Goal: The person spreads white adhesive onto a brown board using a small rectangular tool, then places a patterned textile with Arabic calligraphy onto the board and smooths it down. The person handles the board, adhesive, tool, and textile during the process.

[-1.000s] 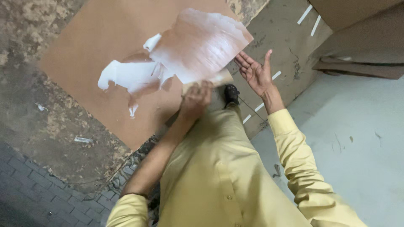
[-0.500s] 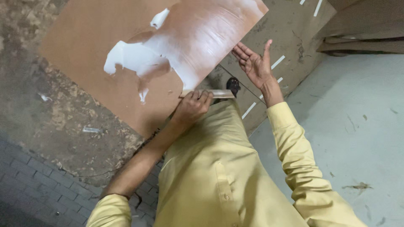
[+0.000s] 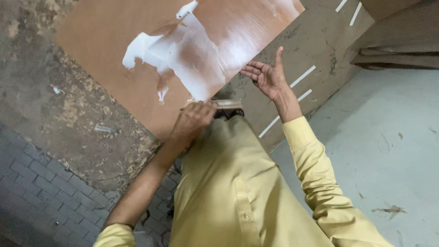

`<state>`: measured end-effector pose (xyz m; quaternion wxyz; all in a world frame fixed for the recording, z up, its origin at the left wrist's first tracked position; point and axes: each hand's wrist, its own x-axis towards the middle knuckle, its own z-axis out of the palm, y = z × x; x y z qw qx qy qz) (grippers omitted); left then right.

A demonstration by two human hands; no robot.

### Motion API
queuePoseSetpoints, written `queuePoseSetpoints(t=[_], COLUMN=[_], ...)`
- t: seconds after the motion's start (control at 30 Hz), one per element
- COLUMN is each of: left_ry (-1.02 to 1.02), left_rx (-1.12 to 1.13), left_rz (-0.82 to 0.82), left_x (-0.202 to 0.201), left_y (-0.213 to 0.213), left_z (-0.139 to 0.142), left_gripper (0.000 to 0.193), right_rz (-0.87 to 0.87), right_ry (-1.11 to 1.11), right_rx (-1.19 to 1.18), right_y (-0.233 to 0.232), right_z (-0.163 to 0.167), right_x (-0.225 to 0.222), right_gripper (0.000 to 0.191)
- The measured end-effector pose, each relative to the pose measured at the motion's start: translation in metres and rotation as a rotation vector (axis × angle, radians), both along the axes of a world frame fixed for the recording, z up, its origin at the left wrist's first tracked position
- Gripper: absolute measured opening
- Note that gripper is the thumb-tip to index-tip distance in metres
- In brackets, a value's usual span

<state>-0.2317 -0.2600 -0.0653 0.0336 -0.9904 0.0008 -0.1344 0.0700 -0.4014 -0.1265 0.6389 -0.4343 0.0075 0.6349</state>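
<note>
A large brown board [image 3: 105, 55] lies flat on the floor, smeared with a white paste patch [image 3: 192, 55] across its middle and upper right. My left hand [image 3: 194, 120] is at the board's near edge, closed around a flat scraper-like tool [image 3: 228, 104] whose blade points right. My right hand [image 3: 267, 75] hovers open just beyond the board's right edge, palm up, fingers spread, holding nothing. Both arms wear yellow sleeves; the left sleeve is rolled up.
Rough stained concrete [image 3: 50, 114] lies left of the board, with grey paving bricks [image 3: 32, 192] nearer me. Stacked brown sheets [image 3: 398, 41] rest at the upper right, and white strips [image 3: 302, 77] lie on a dusty board. Pale smooth floor [image 3: 388, 151] spreads right.
The view has shifted, so the board sits higher in frame. My left hand has drawn the scraper back to the board's near edge. My right hand stays open beside it.
</note>
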Motion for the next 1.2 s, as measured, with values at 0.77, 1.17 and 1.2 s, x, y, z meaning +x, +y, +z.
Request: queuePoseSetpoints(t=[0.77,1.17,1.2], left_ry=[0.101,0.029,0.083], left_rx=[0.259,-0.076,-0.05], left_rz=[0.262,0.45,0.4], left_x=[0.034,0.007,-0.003], left_y=[0.021,0.077,0.042], left_z=[-0.022,0.021,0.014], left_gripper=[0.028,0.028,0.041], right_rz=[0.067,0.186,0.182], right_ry=[-0.071,-0.03,-0.026], right_rx=[-0.007,0.092,0.101], right_y=[-0.017,-0.034,-0.033], right_z=[0.003,0.01,0.01], right_x=[-0.024,-0.079,-0.079], right_gripper=[0.133,0.131,0.131])
